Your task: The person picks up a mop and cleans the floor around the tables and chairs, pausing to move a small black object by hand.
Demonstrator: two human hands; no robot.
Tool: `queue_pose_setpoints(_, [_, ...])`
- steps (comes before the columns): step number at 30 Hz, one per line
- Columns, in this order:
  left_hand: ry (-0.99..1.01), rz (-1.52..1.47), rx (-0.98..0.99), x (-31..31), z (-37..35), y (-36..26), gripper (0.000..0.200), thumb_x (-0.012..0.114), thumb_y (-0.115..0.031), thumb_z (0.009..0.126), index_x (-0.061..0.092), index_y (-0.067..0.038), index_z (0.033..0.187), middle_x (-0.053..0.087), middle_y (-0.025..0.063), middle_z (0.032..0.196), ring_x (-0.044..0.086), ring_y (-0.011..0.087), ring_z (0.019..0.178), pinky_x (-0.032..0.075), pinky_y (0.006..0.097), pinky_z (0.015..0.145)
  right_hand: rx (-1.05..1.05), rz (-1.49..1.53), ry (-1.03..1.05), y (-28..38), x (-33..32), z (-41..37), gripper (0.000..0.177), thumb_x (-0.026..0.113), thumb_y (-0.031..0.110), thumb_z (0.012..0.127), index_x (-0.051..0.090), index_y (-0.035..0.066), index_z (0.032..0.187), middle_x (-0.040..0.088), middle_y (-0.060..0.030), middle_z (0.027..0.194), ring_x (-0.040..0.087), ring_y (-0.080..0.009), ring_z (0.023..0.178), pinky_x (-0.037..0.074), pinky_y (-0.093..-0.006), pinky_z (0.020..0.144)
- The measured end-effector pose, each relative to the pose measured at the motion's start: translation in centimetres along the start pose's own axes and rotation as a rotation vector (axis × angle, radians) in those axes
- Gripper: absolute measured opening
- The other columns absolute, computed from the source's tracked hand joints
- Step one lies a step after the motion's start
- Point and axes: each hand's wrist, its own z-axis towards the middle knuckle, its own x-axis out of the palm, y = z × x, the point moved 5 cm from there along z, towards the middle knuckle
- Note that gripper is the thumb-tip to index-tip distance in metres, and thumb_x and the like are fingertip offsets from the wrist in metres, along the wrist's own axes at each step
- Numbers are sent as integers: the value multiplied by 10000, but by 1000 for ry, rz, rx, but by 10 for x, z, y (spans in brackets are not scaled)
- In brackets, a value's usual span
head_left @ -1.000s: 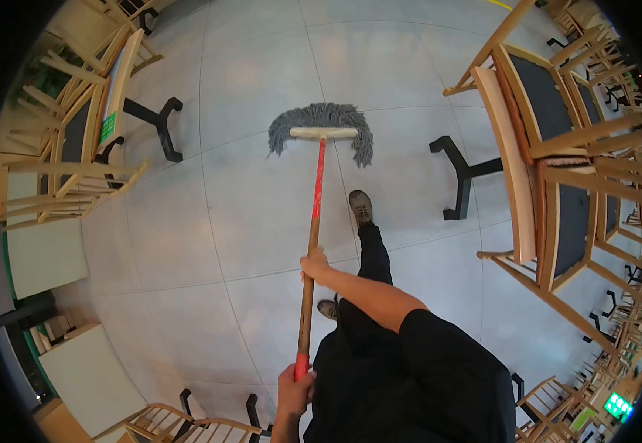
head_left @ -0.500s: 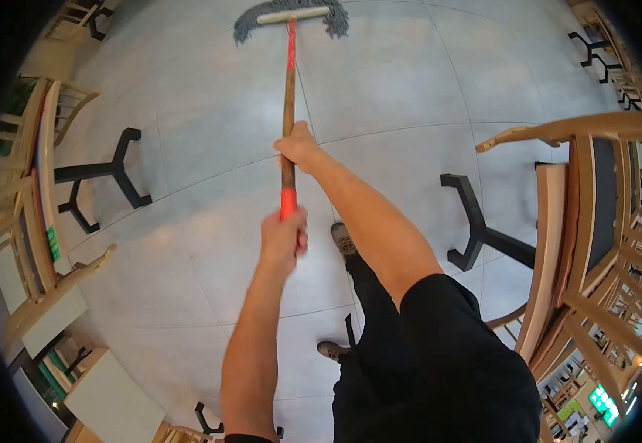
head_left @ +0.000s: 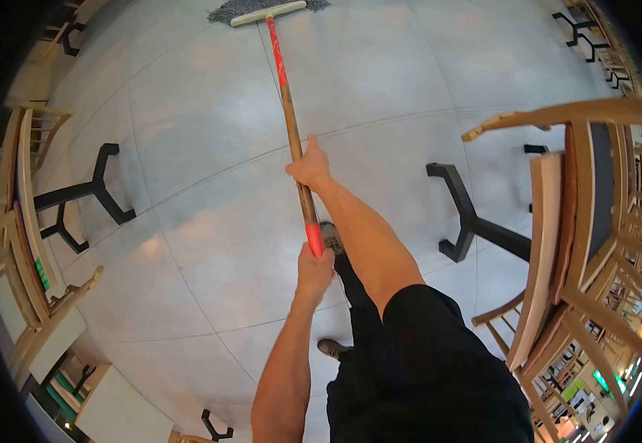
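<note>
A mop (head_left: pixel 291 122) stretches away from me over the floor. Its wooden handle has red wrapping near the top end and near the head. At the far end, grey strands (head_left: pixel 241 9) hang from a pale crossbar, partly cut off by the view's upper edge. My left hand (head_left: pixel 314 276) is closed round the red grip at the near end. Farther along, my right hand (head_left: pixel 311 167) grips the bare wood, one digit extended beside the handle. Some fingers of both hands are hidden.
Grey tiled floor (head_left: pixel 210 221) lies around the mop. Black table legs stand on the left (head_left: pixel 99 184) and right (head_left: pixel 469 214). Wooden chairs (head_left: pixel 557 114) and tables line both sides. My shoes (head_left: pixel 330 238) are beneath the handle.
The mop head has swung left and slightly farther up the view. The handle now slants the other way, its near end shifted right and closer to me, both hands still gripping it.
</note>
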Motion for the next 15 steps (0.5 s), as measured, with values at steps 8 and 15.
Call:
queue_pose_setpoints(8, [45, 215, -83, -48, -219, 160, 143, 502, -119, 768, 416, -21, 826, 438, 49, 608, 469, 141, 445, 404, 280, 407, 145, 80, 19, -118, 18, -179, 823, 690, 132, 571, 281, 37, 1279, 556, -198, 1010, 569, -328, 902, 467, -377, 777])
queue_pose_setpoints(15, [99, 483, -132, -153, -425, 342, 182, 539, -145, 743, 459, -9, 836, 507, 89, 617, 525, 179, 490, 434, 308, 468, 84, -19, 75, -251, 79, -433, 811, 721, 174, 606, 284, 6, 1268, 513, -210, 1092, 529, -311, 993, 422, -357, 869])
